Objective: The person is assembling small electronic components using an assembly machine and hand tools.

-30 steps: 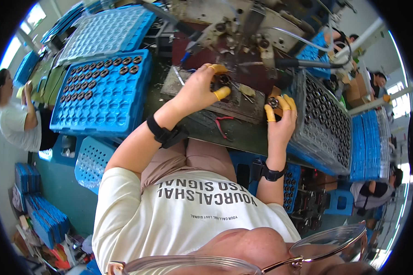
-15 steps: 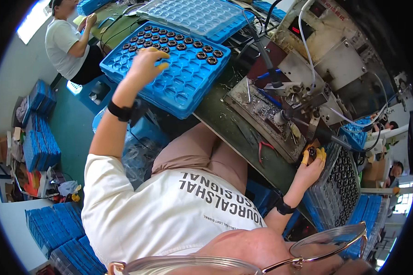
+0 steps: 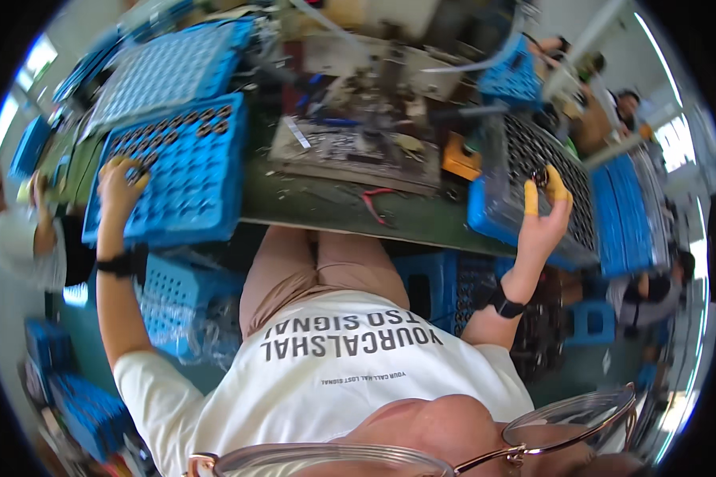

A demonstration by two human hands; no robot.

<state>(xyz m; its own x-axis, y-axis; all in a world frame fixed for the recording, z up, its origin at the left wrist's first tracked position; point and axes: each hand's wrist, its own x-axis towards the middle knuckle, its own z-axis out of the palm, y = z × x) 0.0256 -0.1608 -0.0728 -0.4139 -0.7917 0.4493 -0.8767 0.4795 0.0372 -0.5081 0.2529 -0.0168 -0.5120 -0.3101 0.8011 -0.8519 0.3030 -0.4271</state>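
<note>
My left hand [image 3: 119, 187], with yellow finger covers, is closed on a small round black part [image 3: 138, 174] at the left side of a blue pocketed tray [image 3: 195, 179]. Whether that part is lifted clear of its pocket is hard to tell. Several similar parts fill the tray's far rows. On the right, my right hand [image 3: 547, 208] pinches another round black part [image 3: 540, 180] between yellow-covered fingertips. It hovers over a clear-and-blue tray [image 3: 497, 208] packed with rows of dark parts.
A blurred machine with a metal base plate [image 3: 358, 155] stands at the middle of the bench. Red-handled pliers [image 3: 371, 207] lie near the front edge. An orange block [image 3: 460, 159] sits beside the right tray. A co-worker [image 3: 28, 238] sits at the left; stacked blue trays [image 3: 624, 211] stand far right.
The view has swung to the right. My left hand has gone from open above the tray to closed on a part. My right hand has moved from the machine's side to over the right tray.
</note>
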